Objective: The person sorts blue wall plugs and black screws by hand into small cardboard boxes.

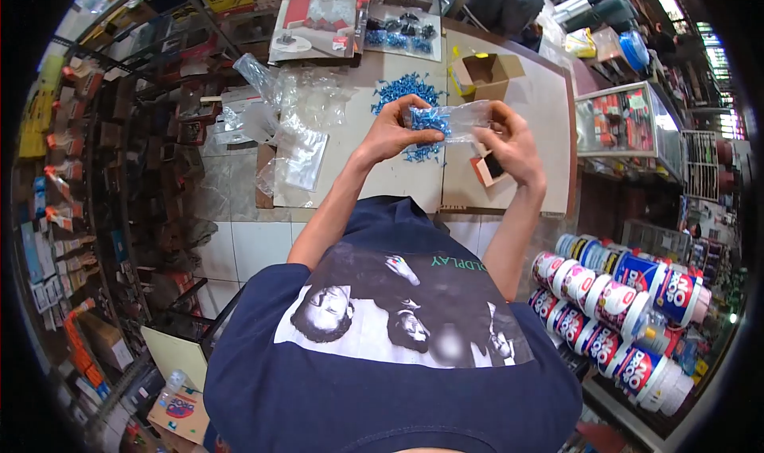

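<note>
**Two hands, one bag of blue pieces**

Two hands hold one small clear bag (452, 121) above the counter (541, 111). Your left hand (395, 129) pinches the end packed with blue pieces; your right hand (509, 144) grips the emptier end. The bag's long axis runs left to right. One loose blue pile (402, 88) lies just beyond, one open cardboard box (485, 75) far right of it.

You're standing in a hardware shop: the racks (95, 158) on your left are crammed with packaged goods, stacked paint tubs (629, 310) sit at your right, a glass display case (629, 123) holds small wares, and boxed stock lies on the counter (541, 111) before you
</note>
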A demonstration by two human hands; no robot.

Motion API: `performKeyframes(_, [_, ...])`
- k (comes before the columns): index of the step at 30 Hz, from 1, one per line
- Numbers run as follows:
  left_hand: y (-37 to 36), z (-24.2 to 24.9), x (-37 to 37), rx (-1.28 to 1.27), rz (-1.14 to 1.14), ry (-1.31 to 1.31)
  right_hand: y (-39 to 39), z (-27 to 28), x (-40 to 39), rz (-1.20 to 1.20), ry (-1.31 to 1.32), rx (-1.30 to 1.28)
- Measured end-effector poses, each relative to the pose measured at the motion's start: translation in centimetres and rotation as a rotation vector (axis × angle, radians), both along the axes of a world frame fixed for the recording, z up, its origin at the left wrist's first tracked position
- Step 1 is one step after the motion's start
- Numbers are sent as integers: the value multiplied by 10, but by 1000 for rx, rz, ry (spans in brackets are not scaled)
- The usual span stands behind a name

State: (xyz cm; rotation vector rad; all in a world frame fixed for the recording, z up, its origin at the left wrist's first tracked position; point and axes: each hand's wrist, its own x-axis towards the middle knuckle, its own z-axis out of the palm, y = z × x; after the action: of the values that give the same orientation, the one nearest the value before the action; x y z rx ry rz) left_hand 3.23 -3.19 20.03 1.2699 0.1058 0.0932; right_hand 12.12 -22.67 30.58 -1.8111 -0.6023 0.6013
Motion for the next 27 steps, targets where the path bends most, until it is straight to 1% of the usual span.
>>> performKeyframes(1, [-3, 3, 0, -34, 13, -8, 12, 10, -11, -17, 32, 16])
performKeyframes(2, [-7, 4, 0, -71, 25, -13, 7, 8, -7, -5, 33, 26])
performKeyframes(4, [-9, 10, -3, -84, 24, 2, -5, 0, 6, 204, -3, -165])
performKeyframes(5, [-11, 11, -5, -63, 29, 4, -16, 2, 16, 165, 73, -115])
performKeyframes(6, [-13, 12, -6, -42, 33, 5, -26, 2, 24, 175, 72, -105])
performKeyframes(7, [-17, 6, -4, 68, 41, 23, -35, 2, 31, 178, 89, -86])
performKeyframes(8, [-21, 4, -2, 77, 44, 20, -42, 0, 36, 177, 104, -67])
performKeyframes(10, [-35, 8, 3, -27, 88, -6, -40, 3, 31, 176, 105, -38])
performKeyframes(12, [-36, 14, 3, -3, 94, 23, -32, 3, 21, 121, 119, 32])
performKeyframes(14, [-35, 20, 2, -55, 74, 13, -34, -8, 26, 145, 153, 87])
performKeyframes(15, [-31, 20, 1, 32, 48, 20, -41, -9, 34, 207, 71, 14])
performKeyframes(16, [-29, 21, 0, 41, 50, 21, -50, -9, 44, 269, -13, -59])
performKeyframes(17, [-28, 22, -2, 51, 73, 8, -62, -10, 54, 233, -72, -62])
performKeyframes(18, [-27, 21, -3, 58, 93, -5, -72, -10, 62, 232, -71, -58])
performKeyframes(20, [-19, 13, -3, 64, 109, 9, -85, -5, 70, 41, 116, 203])
performKeyframes(21, [-17, 12, -3, 75, 143, 12, -77, 4, 60, -3, 88, 215])
performKeyframes(22, [-17, 12, -2, 86, 175, 15, -64, 2, 48, -14, 91, 219])
performKeyframes(24, [-20, 14, 2, 110, 134, 20, -44, -1, 30, 43, 51, 201])
performKeyframes(25, [-24, 15, 4, 79, 120, -6, -45, -5, 31, 32, 50, 206])
performKeyframes(26, [-25, 15, 5, 48, 107, -32, -44, -12, 32, 116, 65, 146])
performKeyframes(27, [-24, 16, 4, 81, 105, -38, -43, -16, 32, 201, 83, 85])
